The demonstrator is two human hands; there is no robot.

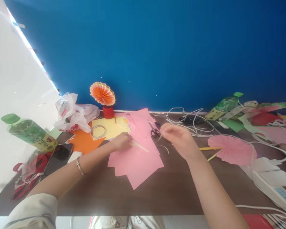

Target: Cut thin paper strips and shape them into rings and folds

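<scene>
Broadly, the table (171,194) bears pink sheets (137,168) and two green bottles (30,132). Over the sheets, the left hand (122,141) grips a pale stick (143,147); beside the scissors (154,133), the right hand (177,136) seemingly pinches a thin strip (159,138). If sticky, the strip could curl and snag the paper. The bottles' lettering is too blurred to read.

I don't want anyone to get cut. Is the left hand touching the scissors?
Apart: the head view shows pink paper in the gap between the left hand and the scissors.
</scene>
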